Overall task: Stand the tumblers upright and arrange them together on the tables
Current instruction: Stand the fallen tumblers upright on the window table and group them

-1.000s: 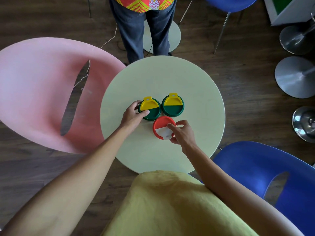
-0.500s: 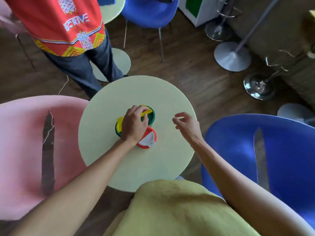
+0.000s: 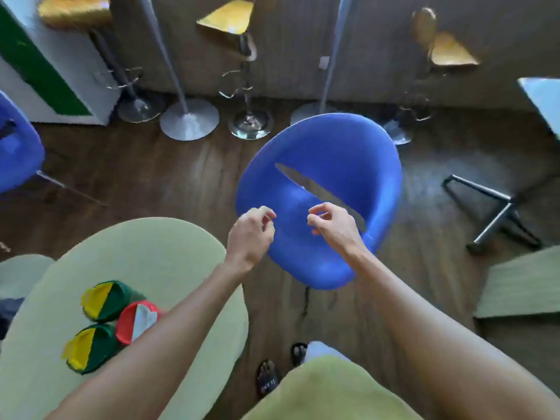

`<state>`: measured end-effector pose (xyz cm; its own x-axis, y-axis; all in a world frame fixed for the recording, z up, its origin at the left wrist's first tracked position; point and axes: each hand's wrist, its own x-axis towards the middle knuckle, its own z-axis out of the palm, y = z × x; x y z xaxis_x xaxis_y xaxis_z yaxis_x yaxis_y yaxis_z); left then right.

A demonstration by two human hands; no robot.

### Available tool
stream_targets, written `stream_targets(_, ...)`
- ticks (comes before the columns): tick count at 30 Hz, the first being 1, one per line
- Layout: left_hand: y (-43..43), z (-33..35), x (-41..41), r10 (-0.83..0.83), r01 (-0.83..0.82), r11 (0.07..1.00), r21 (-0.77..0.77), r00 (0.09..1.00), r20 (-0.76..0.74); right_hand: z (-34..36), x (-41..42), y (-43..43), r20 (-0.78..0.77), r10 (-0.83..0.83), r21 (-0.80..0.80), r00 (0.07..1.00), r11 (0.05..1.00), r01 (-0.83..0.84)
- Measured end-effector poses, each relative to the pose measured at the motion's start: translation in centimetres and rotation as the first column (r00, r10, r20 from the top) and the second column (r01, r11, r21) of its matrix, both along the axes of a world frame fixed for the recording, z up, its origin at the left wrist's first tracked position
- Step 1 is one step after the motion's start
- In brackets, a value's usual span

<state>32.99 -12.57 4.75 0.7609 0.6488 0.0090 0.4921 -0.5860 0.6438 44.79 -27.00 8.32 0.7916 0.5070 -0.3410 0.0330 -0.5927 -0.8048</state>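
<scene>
Tumblers (image 3: pixel 104 321) upright together on table (image 3: pixel 169 256), no legible labels, hands (image 3: pixel 250 234) empty

Blue chair (image 3: pixel 333 153), pale green table (image 3: pixel 157 253), brown floor (image 3: pixel 151 177)

Your round table (image 3: pixel 157 262) has a smooth, matt pale-green top, and the three tumblers on it carry plastic lids: two green-and-yellow (image 3: pixel 103 300) (image 3: pixel 88 350), one red-and-white (image 3: pixel 136 321). The blue shell chair (image 3: pixel 327 165) beyond your hands looks like moulded plastic with a soft sheen. The floor (image 3: pixel 151 177) is dark wood with visible grain. The stool bases (image 3: pixel 250 124) are shiny chrome metal; your yellow-green garment (image 3: pixel 327 392) looks like matt cloth.
</scene>
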Motion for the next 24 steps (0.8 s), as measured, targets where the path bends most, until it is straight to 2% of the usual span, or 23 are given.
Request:
stream_targets(6, -9.7, 1.3, 12.6, -0.283, 0.283, 0.959, 0.025, 0.959, -0.016, 0.0, 9.1, -11.5, 0.005, -0.296, 0.048, 0.955, 0.954, 0.296)
stream_targets(10, -17.0, 1.2, 21.9, -0.386, 0.387, 0.922, 0.024, 0.922, -0.028, -0.4, 16.7, -19.3, 0.039, -0.376, 0.037, 0.926, 0.926, 0.375)
stream_targets(17, -26.7, 2.9, 38.3, -0.394, 0.394, 0.919, 0.003, 0.918, -0.040, 0.6, 33.1, -29.5, 0.083, -0.371, 0.009, 0.925, 0.928, 0.372)
stream_targets(24, -26.4, 4.3, 52.2, -0.322, 0.324, 0.945, 0.043, 0.946, -0.049, 2.7, 48.0, -28.5, 0.124, -0.246, 0.022, 0.961, 0.969, 0.245)
